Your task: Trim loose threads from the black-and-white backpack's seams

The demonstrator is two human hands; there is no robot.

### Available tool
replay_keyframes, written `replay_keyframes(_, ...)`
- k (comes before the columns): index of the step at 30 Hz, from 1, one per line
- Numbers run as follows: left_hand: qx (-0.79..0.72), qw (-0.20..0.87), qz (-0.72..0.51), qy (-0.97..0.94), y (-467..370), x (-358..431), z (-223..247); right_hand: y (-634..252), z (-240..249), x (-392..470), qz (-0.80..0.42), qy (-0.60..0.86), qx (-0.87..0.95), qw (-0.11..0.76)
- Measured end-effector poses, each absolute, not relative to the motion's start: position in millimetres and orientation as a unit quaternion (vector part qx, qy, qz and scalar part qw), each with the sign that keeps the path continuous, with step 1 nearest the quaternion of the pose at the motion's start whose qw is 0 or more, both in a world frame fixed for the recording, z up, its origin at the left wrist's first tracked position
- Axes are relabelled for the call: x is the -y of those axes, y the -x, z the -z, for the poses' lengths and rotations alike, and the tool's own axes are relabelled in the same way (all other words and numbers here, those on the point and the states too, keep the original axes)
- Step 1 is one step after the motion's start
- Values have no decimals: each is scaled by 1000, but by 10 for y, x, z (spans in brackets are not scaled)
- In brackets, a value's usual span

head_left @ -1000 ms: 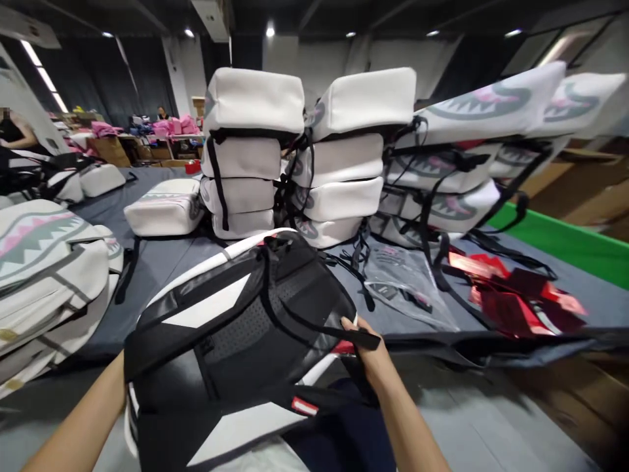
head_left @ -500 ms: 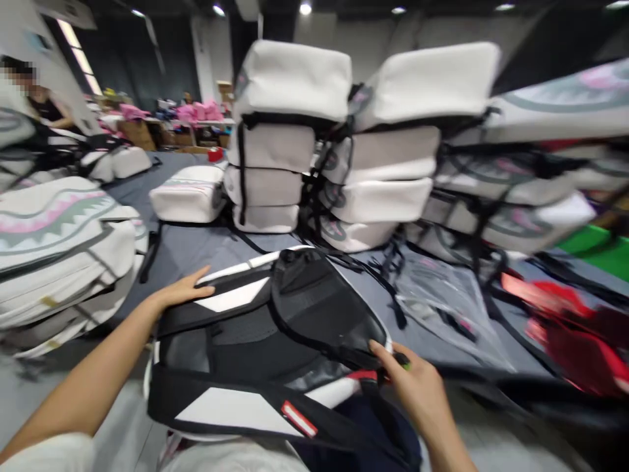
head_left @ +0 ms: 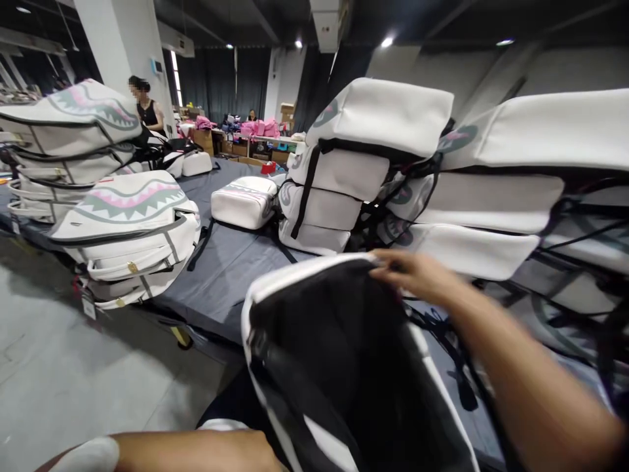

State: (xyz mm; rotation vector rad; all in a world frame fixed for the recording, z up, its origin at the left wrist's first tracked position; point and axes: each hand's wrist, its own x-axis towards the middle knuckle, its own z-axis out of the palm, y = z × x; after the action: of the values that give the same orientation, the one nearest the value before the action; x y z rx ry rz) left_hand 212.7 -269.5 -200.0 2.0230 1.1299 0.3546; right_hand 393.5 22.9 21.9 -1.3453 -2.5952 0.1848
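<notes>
A white backpack [head_left: 339,341] with a black back panel is tilted up at the front of the table, its straps towards me. At its upper corner my right hand [head_left: 405,272] is closed, pinching the white edge. My left hand [head_left: 246,451] is low at the picture's bottom beside the bag's left edge; its fingers are out of sight, so whether it touches the bag cannot be told. Part of a black shoulder strap [head_left: 299,400] with a white patch hangs over the panel.
Stacked white backpacks [head_left: 351,174] stand behind, with more [head_left: 501,203] to the right. Two shark-mouth backpacks [head_left: 135,229] lie piled at the table's [head_left: 221,275] left edge. One bag [head_left: 246,200] lies between. A person [head_left: 147,108] stands further back.
The view has swung left. The backpack has gone from lying flat to tilted up. My right hand now grips its upper corner; my left hand has dropped to the bottom of the view.
</notes>
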Motion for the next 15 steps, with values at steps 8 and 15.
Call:
replay_keyframes(8, -588, 18, -305, -749, -2005, 2068, 1085, -3395, 655, 542, 84, 441, 878, 165)
replay_keyframes(15, -660, -99, -239, -705, -1922, 1538, 1242, -3704, 733, 1307, 45, 420, 906, -11)
